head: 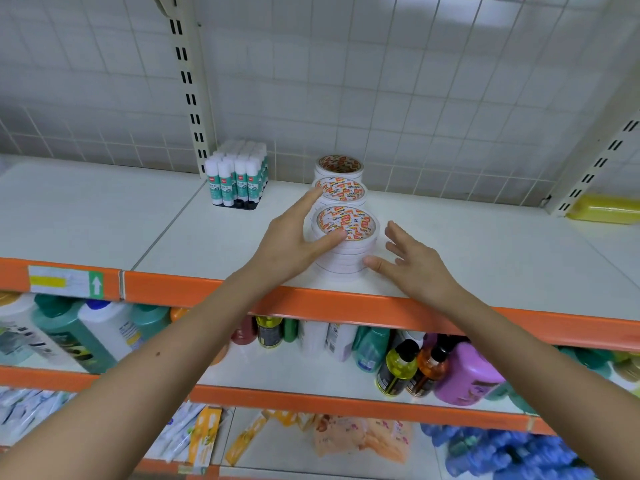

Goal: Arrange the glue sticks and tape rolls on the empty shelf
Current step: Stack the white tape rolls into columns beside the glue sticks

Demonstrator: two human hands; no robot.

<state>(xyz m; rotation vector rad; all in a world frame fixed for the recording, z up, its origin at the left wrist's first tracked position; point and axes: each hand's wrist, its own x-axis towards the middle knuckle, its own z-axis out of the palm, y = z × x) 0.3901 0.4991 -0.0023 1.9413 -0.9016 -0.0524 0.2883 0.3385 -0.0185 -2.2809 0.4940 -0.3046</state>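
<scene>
The tape rolls are sitting in three stacks on the white top shelf (pixel 485 244), lined up front to back. The near stack (pixel 348 252) is standing just behind the shelf's orange edge strip (pixel 346 306), the middle stack (pixel 341 192) is touching or almost touching it behind, and the far stack (pixel 339 168) is standing close to the tiled wall. Each top roll is showing a red and orange label.

The left hand (pixel 291 244) is resting against the near stack's left side, its thumb (pixel 332 237) lying across the top label and its straight fingers reaching toward the middle stack; its grip is loose, not wrapped around anything. The right hand (pixel 419 265) is hovering flat on the other side, fingers spread, its grip empty, only the thumb tip (pixel 374 262) touching the stack's lower rolls.

The glue sticks (pixel 237 176) are standing upright in a tight block further back and left, beside the slotted upright (pixel 194 98). A yellow pack (pixel 606 209) is lying at the far right. Bottles (pixel 450 372) are crowding the shelf below.
</scene>
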